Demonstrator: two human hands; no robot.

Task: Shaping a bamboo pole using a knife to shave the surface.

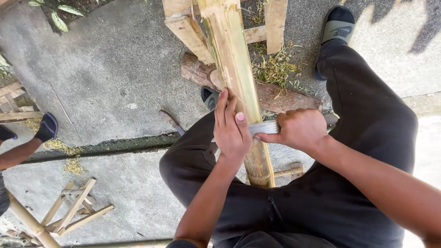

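Observation:
A thick bamboo pole (232,59) runs from the top of the view down between my knees, its skin partly shaved pale. My left hand (231,131) lies on the pole's left side, fingers stretched up along it, thumb resting on a flat blade (263,127) that crosses the pole. My right hand (299,129) is closed around the blade's handle just right of the pole. The blade's left end is hidden behind my left hand. I sit astride in dark trousers.
A wooden frame (190,32) and a log (275,94) support the pole, with green shavings (275,66) on the concrete. My sandalled feet (337,25) flank it. Another person's foot (47,127) is at the left. A small bamboo stand (69,213) lies lower left.

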